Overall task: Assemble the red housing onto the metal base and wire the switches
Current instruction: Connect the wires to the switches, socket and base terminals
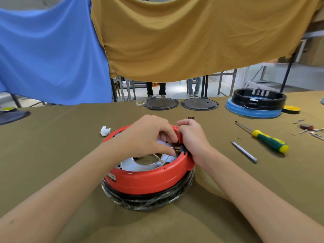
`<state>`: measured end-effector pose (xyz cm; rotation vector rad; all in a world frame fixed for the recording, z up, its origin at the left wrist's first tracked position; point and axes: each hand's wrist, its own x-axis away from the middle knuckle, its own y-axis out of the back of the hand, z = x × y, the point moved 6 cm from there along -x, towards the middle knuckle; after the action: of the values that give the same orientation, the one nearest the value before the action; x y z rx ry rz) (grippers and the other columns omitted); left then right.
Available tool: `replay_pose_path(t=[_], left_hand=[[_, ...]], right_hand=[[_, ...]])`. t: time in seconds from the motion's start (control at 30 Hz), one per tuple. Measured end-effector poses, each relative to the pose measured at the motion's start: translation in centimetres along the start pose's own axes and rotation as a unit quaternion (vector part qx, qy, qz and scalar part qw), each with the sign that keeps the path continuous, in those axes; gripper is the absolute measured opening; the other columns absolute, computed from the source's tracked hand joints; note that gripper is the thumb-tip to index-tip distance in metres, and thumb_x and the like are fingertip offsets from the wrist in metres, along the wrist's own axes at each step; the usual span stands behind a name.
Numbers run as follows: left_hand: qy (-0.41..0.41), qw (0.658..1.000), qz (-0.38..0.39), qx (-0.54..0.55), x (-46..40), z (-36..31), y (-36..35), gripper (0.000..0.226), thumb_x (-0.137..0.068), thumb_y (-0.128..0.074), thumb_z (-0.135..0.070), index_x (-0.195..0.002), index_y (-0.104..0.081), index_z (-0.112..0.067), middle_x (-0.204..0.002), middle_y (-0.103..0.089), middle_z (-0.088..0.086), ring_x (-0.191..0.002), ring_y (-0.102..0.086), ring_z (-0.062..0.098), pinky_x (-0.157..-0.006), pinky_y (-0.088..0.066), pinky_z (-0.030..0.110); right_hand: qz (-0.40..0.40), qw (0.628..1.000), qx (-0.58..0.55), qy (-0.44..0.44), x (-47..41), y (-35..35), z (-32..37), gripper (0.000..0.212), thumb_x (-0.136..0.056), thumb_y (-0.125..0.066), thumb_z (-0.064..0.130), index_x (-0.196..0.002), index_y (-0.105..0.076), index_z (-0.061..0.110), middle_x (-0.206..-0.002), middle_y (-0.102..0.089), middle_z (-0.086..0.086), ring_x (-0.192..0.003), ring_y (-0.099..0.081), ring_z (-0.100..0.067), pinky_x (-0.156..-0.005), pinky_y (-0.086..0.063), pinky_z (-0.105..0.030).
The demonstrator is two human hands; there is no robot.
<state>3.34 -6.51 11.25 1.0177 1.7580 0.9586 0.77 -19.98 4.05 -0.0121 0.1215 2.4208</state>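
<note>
Both hands crowd the red housing [149, 179] at centre frame. Bare cloth lies lower left; a screwdriver [263, 136] and metal rod [244, 151] block the right.

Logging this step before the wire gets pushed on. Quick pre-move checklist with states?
1. Red housing seated on black ring: ok.
2. Right hand steadies the housing wall at the switch: ok.
3. Left hand fingers pinch the wire end by the brass terminals: ok.
4. Wire on the correct terminal: cannot tell.
5. Screwdriver lies on the table, within reach: ok.
</note>
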Motion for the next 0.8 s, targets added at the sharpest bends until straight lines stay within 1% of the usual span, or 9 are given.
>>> replay_pose_path(t=[0.13, 0.23, 0.33, 0.4, 0.47, 0.53, 0.6, 0.7, 0.8], left_hand=[[0.061, 0.994, -0.08, -0.032, 2.9, 3.3, 3.0, 0.025, -0.083, -0.079, -0.032, -0.106, -0.071, -0.028, -0.101, -0.063, -0.016, -0.094, -0.059, -0.005, -0.082, -0.046, 0.013], [0.204, 0.965, -0.158, -0.038, 7.1, 8.2, 4.5, 0.031, -0.092, -0.068, -0.028, -0.122, -0.063, -0.024, -0.116, -0.059, -0.006, -0.108, -0.056, 0.006, -0.094, -0.044, 0.025], [0.339, 0.896, -0.244, 0.151, 11.3, 12.0, 3.4, 0.025, -0.099, -0.06, -0.026, -0.124, -0.058, -0.025, -0.113, -0.061, -0.008, -0.105, -0.059, 0.009, -0.082, -0.044, 0.021], [0.392, 0.837, -0.249, 0.289, 12.4, 13.1, 1.0, 0.02, -0.102, -0.054, -0.031, -0.121, -0.057, -0.027, -0.111, -0.066, -0.007, -0.098, -0.062, 0.01, -0.076, -0.046, 0.024], [0.387, 0.801, -0.256, 0.379, 12.6, 13.5, -1.0, 0.026, -0.104, -0.049, -0.033, -0.126, -0.059, -0.025, -0.112, -0.072, -0.002, -0.099, -0.066, 0.013, -0.082, -0.049, 0.028], [0.354, 0.796, -0.264, 0.415, 12.4, 13.1, -1.8, 0.028, -0.105, -0.044, -0.032, -0.125, -0.064, -0.03, -0.115, -0.074, -0.005, -0.106, -0.068, 0.012, -0.09, -0.05, 0.03], [0.321, 0.802, -0.27, 0.424, 12.2, 12.3, -2.0, 0.033, -0.105, -0.041, -0.03, -0.11, -0.072, -0.039, -0.112, -0.075, -0.01, -0.105, -0.069, 0.007, -0.09, -0.05, 0.029], [0.327, 0.79, -0.315, 0.411, 12.2, 11.1, -2.0, 0.028, -0.098, -0.047, -0.038, -0.096, -0.075, -0.039, -0.098, -0.077, -0.014, -0.093, -0.071, 0.003, -0.08, -0.049, 0.029], [0.358, 0.779, -0.333, 0.391, 11.6, 10.0, -2.7, 0.031, -0.092, -0.044, -0.043, -0.108, -0.068, -0.032, -0.11, -0.073, -0.003, -0.105, -0.068, 0.016, -0.097, -0.05, 0.042]], right_hand=[[0.001, 1.0, 0.008, -0.004, -0.2, 0.1, -0.2, 0.024, -0.087, -0.047, 0.009, -0.103, -0.059, 0.023, -0.101, -0.062, -0.005, -0.078, -0.057, -0.02, -0.068, -0.047, -0.035], [-0.001, 1.0, 0.011, -0.005, -0.4, 0.3, -0.1, 0.023, -0.086, -0.05, 0.011, -0.103, -0.061, 0.023, -0.101, -0.062, -0.003, -0.088, -0.058, -0.018, -0.076, -0.048, -0.036], [0.005, 1.0, 0.012, -0.008, -0.3, 0.6, 0.2, 0.019, -0.088, -0.054, 0.012, -0.101, -0.064, 0.021, -0.106, -0.065, -0.003, -0.099, -0.06, -0.021, -0.083, -0.05, -0.038], [0.016, 1.0, 0.012, -0.013, 0.2, 0.7, 0.5, 0.018, -0.089, -0.055, 0.013, -0.103, -0.066, 0.019, -0.109, -0.066, -0.005, -0.103, -0.062, -0.023, -0.09, -0.052, -0.041], [0.024, 1.0, 0.016, -0.009, 1.0, 1.0, 0.9, 0.018, -0.092, -0.055, 0.015, -0.106, -0.066, 0.017, -0.11, -0.067, -0.004, -0.102, -0.062, -0.02, -0.082, -0.052, -0.036], [0.01, 1.0, 0.025, 0.004, 2.7, 1.8, 1.1, 0.016, -0.095, -0.055, 0.021, -0.108, -0.063, 0.019, -0.108, -0.065, -0.002, -0.099, -0.062, -0.018, -0.072, -0.048, -0.03], [-0.003, 0.999, 0.032, 0.029, 5.1, 2.6, 0.7, 0.015, -0.095, -0.056, 0.031, -0.108, -0.06, 0.024, -0.108, -0.065, 0.001, -0.097, -0.063, -0.014, -0.07, -0.047, -0.029], [0.039, 0.99, 0.066, 0.115, 9.1, 2.1, 0.0, 0.02, -0.092, -0.058, 0.043, -0.11, -0.059, 0.035, -0.115, -0.06, 0.007, -0.107, -0.057, -0.003, -0.085, -0.044, -0.025], [0.066, 0.979, 0.113, 0.158, 9.5, 1.5, -0.3, 0.027, -0.093, -0.054, 0.045, -0.12, -0.055, 0.042, -0.124, -0.048, 0.013, -0.118, -0.041, 0.01, -0.095, -0.034, -0.023]])
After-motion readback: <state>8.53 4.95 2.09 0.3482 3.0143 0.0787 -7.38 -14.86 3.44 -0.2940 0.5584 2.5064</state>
